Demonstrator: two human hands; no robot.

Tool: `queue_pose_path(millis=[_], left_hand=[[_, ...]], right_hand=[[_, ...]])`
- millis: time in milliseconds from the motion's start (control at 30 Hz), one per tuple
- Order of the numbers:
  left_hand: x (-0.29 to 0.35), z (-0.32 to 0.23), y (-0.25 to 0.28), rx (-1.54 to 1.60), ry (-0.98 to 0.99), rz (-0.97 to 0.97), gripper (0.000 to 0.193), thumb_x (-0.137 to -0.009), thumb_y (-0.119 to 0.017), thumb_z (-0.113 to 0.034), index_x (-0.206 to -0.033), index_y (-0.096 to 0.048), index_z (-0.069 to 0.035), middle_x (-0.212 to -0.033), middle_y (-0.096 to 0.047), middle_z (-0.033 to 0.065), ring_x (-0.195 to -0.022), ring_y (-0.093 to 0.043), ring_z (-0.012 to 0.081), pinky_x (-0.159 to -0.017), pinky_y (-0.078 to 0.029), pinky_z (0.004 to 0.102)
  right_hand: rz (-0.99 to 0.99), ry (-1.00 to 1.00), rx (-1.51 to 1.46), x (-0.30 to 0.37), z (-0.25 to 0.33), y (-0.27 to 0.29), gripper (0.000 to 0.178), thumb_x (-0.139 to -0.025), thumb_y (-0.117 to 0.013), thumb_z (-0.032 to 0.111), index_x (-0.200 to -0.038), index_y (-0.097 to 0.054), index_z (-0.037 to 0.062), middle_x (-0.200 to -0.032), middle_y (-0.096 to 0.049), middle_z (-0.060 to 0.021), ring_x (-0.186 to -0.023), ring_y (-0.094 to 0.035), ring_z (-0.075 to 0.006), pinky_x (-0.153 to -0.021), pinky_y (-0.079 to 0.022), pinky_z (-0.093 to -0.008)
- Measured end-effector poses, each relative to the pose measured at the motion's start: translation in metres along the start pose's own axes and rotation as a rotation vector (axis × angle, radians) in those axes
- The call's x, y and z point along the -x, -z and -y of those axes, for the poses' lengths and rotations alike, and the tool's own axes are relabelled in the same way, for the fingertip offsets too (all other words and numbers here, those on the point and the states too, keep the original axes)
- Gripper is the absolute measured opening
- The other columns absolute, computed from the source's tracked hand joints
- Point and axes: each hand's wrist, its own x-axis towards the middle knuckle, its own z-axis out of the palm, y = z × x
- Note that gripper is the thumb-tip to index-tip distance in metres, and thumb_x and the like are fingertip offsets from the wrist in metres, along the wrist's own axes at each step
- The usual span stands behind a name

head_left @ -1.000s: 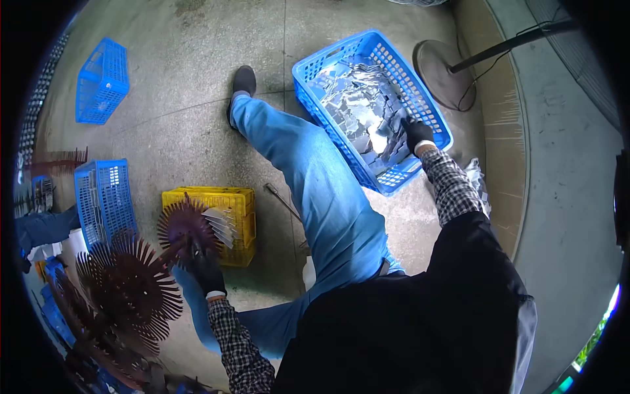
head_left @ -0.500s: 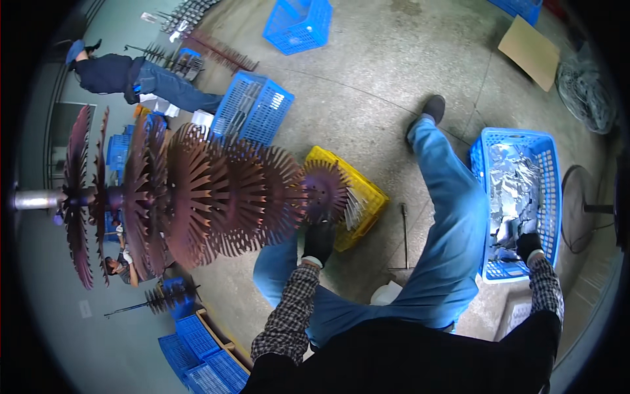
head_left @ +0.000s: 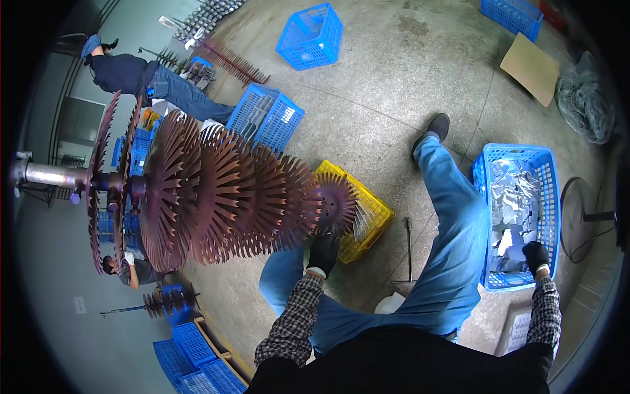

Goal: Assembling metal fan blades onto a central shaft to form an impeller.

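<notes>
My left hand (head_left: 323,254), in a black glove, is raised against the lower rim of the small end disc (head_left: 336,202) of a large rack (head_left: 216,194) of brown, slotted discs on a shaft. Its fingertips are lost against the dark slots, so its grip is unclear. On the right, my right hand (head_left: 535,257), also black-gloved, has curled fingers over the near right part of a blue basket (head_left: 487,217). Shiny flat metal pieces (head_left: 515,197) lie in that basket; what the fingers hold, if anything, is hidden.
A yellow crate (head_left: 377,220) with thin metal pieces stands beyond my left hand. Between my legs a T-shaped rod (head_left: 409,249) lies on the floor. Blue crates (head_left: 266,118) stand at far left. Two people, one standing (head_left: 121,72) and one lower down (head_left: 134,262), are beyond the rack.
The whole view has shifted slightly. My right hand has moved a little toward the basket's right wall, away from the metal pieces. My left hand stays by the end disc.
</notes>
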Motion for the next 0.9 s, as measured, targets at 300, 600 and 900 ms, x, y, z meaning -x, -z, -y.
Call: queue_pose_path(millis=[300,600,900], left_hand=[[0.035,0.058,-0.051,0.031,0.017,0.191,0.017,-0.093,-0.054,-0.012,-0.100,-0.064,-0.001,-0.090,-0.062,0.0158,-0.084,-0.059,0.0346,-0.081,-0.048,0.0423],[0.026,-0.043,0.016,0.368,0.141,0.179,0.036,-0.103,-0.049,-0.015,-0.135,-0.057,-0.001,-0.111,-0.067,0.0160,-0.093,-0.063,0.0278,-0.085,-0.049,0.0374],[-0.032,-0.187,0.058,0.970,0.009,0.250,0.044,-0.100,-0.055,-0.007,-0.142,-0.050,0.002,-0.132,-0.062,0.0172,-0.115,-0.064,0.0261,-0.100,-0.050,0.0324]], right_hand=[[-0.087,-0.363,-0.289,0.001,-0.016,0.027,0.052,-0.086,-0.066,0.048,-0.087,-0.070,-0.0038,-0.086,-0.070,-0.0215,-0.072,-0.062,-0.0409,-0.068,-0.049,-0.0461],[-0.318,-0.530,-0.494,0.013,-0.001,0.093,0.039,-0.089,-0.066,0.037,-0.101,-0.074,0.0005,-0.095,-0.075,-0.0138,-0.082,-0.068,-0.0318,-0.078,-0.052,-0.0400],[-0.416,-0.322,-1.438,0.026,0.181,0.262,0.033,-0.094,-0.067,0.030,-0.103,-0.071,-0.0017,-0.082,-0.067,-0.0081,-0.060,-0.057,-0.0150,-0.054,-0.049,-0.0285]])
